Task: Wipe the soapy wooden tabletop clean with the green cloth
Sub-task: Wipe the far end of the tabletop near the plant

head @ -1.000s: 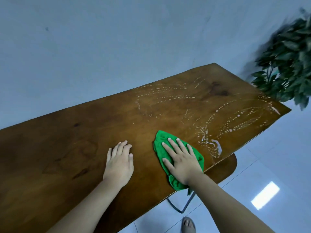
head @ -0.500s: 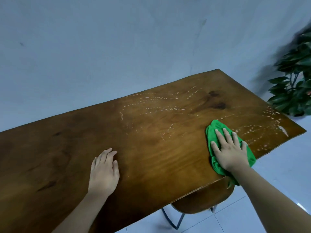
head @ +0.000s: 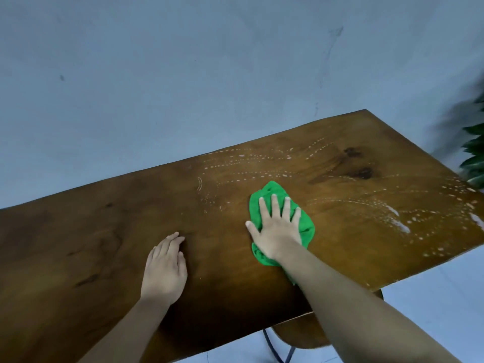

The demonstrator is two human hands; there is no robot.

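A brown wooden tabletop [head: 78,244] fills the lower view. White soap dots and streaks [head: 398,218] cover its right end and far middle. The green cloth [head: 272,191] lies bunched near the table's middle. My right hand [head: 277,229] presses flat on the cloth, fingers spread and pointing away from me. My left hand [head: 165,268] rests palm down on bare wood to the cloth's left, holding nothing.
A blue-grey wall [head: 209,74] stands right behind the table's far edge. A leafy green plant [head: 475,158] sits past the right end. Under the near edge a wooden stool seat [head: 301,334] on dark metal legs shows above a pale tiled floor.
My right hand has slid the cloth leftward from the table's right end to its middle, after sweeping rightward before that. My left hand stays planted on the wood.
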